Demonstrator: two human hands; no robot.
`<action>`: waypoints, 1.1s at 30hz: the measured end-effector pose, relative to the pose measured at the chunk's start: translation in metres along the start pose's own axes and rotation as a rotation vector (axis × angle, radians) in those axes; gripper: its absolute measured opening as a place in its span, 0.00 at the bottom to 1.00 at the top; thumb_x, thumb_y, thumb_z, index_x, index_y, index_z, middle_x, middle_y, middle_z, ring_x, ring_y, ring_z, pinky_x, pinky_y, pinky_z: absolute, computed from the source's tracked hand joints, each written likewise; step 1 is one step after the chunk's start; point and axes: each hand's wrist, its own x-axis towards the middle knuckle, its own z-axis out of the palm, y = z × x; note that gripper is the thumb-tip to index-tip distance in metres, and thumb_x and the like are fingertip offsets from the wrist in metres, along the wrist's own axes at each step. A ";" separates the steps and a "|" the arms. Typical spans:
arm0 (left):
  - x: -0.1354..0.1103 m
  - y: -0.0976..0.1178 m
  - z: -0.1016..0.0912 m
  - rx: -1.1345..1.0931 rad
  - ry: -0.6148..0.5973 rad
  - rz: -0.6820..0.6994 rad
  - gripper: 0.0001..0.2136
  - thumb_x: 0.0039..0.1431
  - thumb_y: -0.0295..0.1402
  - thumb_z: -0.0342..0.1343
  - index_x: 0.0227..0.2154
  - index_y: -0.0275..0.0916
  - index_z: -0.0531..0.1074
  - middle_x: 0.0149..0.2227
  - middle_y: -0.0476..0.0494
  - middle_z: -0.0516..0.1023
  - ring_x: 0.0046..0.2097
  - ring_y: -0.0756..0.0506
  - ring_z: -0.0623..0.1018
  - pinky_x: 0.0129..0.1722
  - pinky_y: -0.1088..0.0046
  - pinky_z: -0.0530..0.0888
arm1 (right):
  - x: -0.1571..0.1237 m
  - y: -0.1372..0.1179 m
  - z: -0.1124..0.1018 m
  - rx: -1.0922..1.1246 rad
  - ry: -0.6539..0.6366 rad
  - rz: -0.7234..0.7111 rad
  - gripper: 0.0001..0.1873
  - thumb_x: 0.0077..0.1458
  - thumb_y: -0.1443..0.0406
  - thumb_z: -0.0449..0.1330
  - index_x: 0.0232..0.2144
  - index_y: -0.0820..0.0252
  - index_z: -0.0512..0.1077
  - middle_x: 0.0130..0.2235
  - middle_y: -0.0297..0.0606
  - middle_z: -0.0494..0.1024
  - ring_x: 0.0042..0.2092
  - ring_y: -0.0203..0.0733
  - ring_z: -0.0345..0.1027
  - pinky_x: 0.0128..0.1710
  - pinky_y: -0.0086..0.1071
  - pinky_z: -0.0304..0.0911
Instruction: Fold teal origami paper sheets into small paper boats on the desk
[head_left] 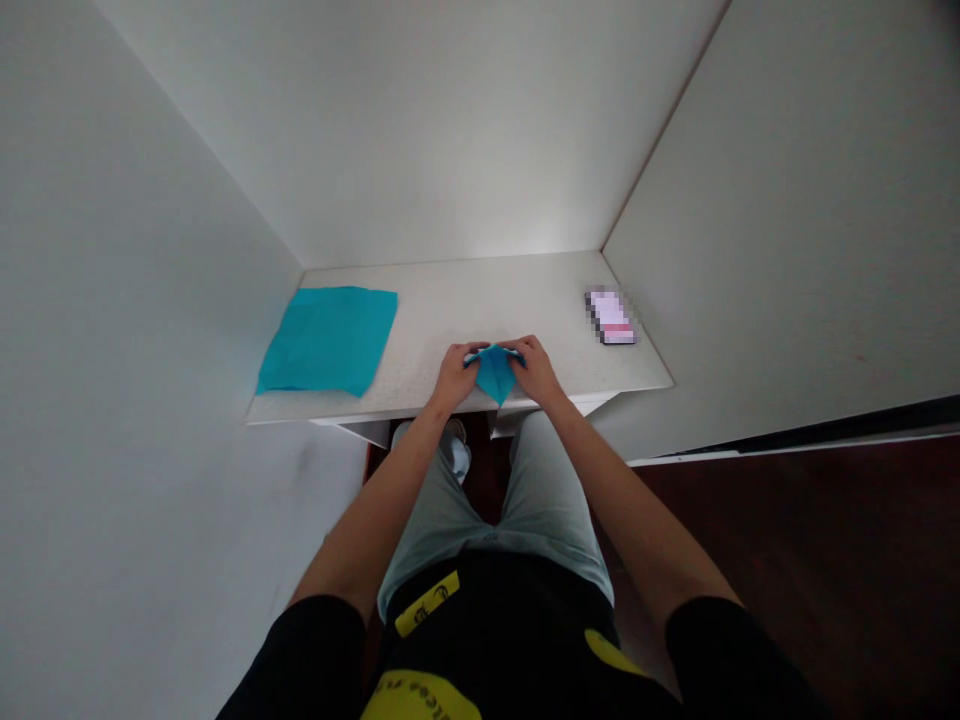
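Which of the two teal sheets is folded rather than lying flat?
The folded teal sheet is pinched between the left hand and right hand; the other teal sheet lies flat at the white desk's left end.

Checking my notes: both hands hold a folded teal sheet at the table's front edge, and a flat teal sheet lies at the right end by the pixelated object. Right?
No: the head view shows the flat teal sheet at the table's left end, not by the pixelated object at the right. The left hand and right hand hold the folded sheet.
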 end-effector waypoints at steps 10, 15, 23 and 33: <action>-0.014 -0.026 -0.043 0.206 -0.346 0.209 0.26 0.61 0.26 0.60 0.61 0.51 0.80 0.66 0.43 0.76 0.67 0.39 0.75 0.71 0.53 0.68 | -0.021 0.018 -0.020 -0.348 -0.247 -0.172 0.27 0.65 0.69 0.60 0.63 0.49 0.78 0.66 0.45 0.77 0.65 0.55 0.67 0.65 0.49 0.56; -0.030 -0.023 -0.049 0.334 -0.355 0.240 0.25 0.68 0.31 0.56 0.66 0.50 0.75 0.72 0.42 0.71 0.72 0.37 0.70 0.73 0.49 0.64 | -0.033 0.019 -0.025 -0.329 -0.341 -0.270 0.32 0.66 0.65 0.61 0.70 0.51 0.70 0.73 0.45 0.70 0.70 0.55 0.63 0.69 0.50 0.53; -0.008 -0.011 -0.010 0.195 -0.055 -0.031 0.27 0.76 0.50 0.53 0.67 0.38 0.71 0.61 0.31 0.78 0.58 0.36 0.80 0.64 0.53 0.72 | -0.036 0.017 -0.024 -0.256 -0.281 -0.243 0.41 0.66 0.53 0.63 0.75 0.57 0.61 0.71 0.51 0.71 0.69 0.58 0.64 0.69 0.51 0.55; -0.034 -0.024 -0.021 0.121 -0.105 0.231 0.45 0.56 0.53 0.73 0.71 0.43 0.64 0.64 0.32 0.69 0.57 0.37 0.80 0.63 0.55 0.73 | -0.067 -0.009 -0.004 -0.204 0.202 -0.017 0.17 0.66 0.58 0.61 0.53 0.60 0.74 0.47 0.48 0.78 0.50 0.55 0.72 0.56 0.50 0.64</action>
